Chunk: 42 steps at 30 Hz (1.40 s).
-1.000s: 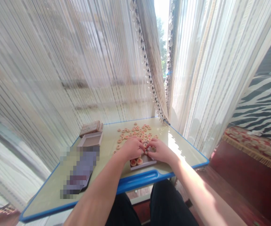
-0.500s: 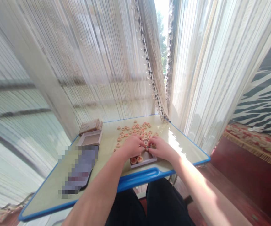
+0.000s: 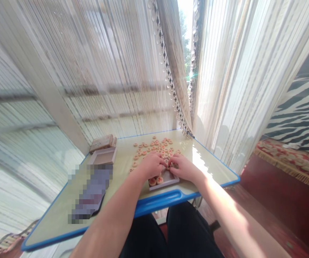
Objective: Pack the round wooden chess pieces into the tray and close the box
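A shallow open box (image 3: pixel 165 185) sits near the front edge of the table, with xiangqi pieces (image 3: pixel 159 180) in its near left corner. My left hand (image 3: pixel 152 165) reaches over the left side of the box, its fingers bent and closed at a small round xiangqi piece (image 3: pixel 168 168). From the other side my right hand (image 3: pixel 184 168) pinches the same piece, thumb and fingertips meeting the left fingers above the box. Fingers cover part of that piece and the far part of the box. Beyond the hands, many round wooden pieces (image 3: pixel 157 143) lie scattered.
The yellow table (image 3: pixel 210 165) has a raised blue rim with a tray groove (image 3: pixel 159 202) in front. At left lie an empty box lid (image 3: pixel 103 157), a closed box (image 3: pixel 101 142) and a blurred-out flat device (image 3: pixel 92 193). Curtains (image 3: pixel 116 71) hang close behind.
Both hands stay over the box and shift only slightly, fingertips drawing closer together around the piece. The scattered pieces look unmoved.
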Available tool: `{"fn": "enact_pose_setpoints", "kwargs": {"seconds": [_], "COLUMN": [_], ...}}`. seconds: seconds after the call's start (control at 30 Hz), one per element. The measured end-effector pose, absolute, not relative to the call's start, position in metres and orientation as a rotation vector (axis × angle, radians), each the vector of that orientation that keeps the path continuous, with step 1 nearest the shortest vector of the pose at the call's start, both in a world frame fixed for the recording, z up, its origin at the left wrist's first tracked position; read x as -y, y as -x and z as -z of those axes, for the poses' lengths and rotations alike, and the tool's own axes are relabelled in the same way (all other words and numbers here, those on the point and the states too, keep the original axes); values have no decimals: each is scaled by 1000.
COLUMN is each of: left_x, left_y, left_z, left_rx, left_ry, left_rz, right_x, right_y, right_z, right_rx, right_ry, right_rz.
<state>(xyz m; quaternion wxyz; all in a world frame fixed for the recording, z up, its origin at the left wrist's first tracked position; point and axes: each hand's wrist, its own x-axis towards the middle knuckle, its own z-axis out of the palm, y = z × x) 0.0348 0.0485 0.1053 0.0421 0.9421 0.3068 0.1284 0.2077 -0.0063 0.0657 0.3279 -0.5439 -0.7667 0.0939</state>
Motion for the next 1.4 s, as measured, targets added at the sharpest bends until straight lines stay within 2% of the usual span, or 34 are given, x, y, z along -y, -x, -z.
{"fn": "enact_pose_setpoints", "kwargs": {"seconds": [0.33,0.63,0.87,1.17,1.4], "left_x": [-52,-60,-84,-95,-99], "left_y": [-33,-32,-16,-9,-2], "left_z": [-101,-98,-100,-94,-90], "left_rx": [-925,-962,-1345,-1400,-1421], "left_ry": [-2855,-2764,-2631,-2608,-2644], "left_rz": [-471,-703,-863,-802,-584], "right_x": [8,8,9,-13,-52], "right_y": [-206,-207,-208,-200,-195], "right_z": [-68,-69,-70,-74,-98], "right_rx": [1973,1940,1868,1789,2218], "right_ry": [1431,1446,1476,1443,1503], "right_rz": [-278,-267,-230,-218,-195]}}
